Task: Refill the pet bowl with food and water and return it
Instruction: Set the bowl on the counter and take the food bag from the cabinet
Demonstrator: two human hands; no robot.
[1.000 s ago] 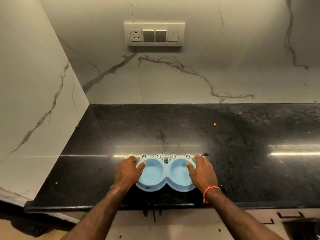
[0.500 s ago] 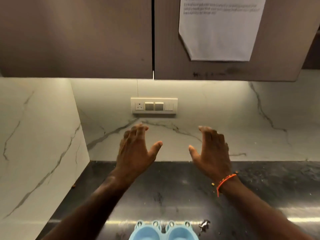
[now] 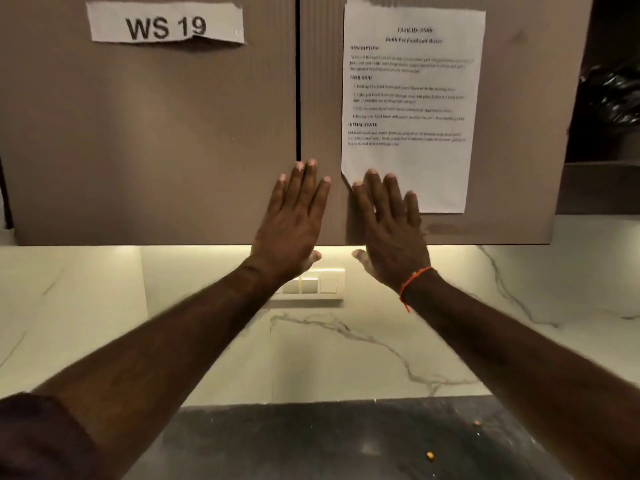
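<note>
Both my hands are raised in front of the brown wall cabinet, fingers spread and holding nothing. My left hand (image 3: 294, 216) is over the lower edge of the left cabinet door (image 3: 149, 133), beside the gap between the doors. My right hand (image 3: 389, 226) is over the right cabinet door (image 3: 512, 133), its fingertips overlapping the bottom corner of a printed task sheet (image 3: 412, 98). An orange thread circles my right wrist. The blue pet bowl is out of view.
A "WS 19" paper label (image 3: 166, 24) is taped on the left door. Below the cabinet are a white marble backsplash with a switch plate (image 3: 311, 285) and a black stone counter (image 3: 346, 441) with a few kibble pieces (image 3: 429, 455).
My hands let go of the blue double bowl on the counter and rose to the cabinet doors. The view tilted upward, so the bowl dropped out of sight.
</note>
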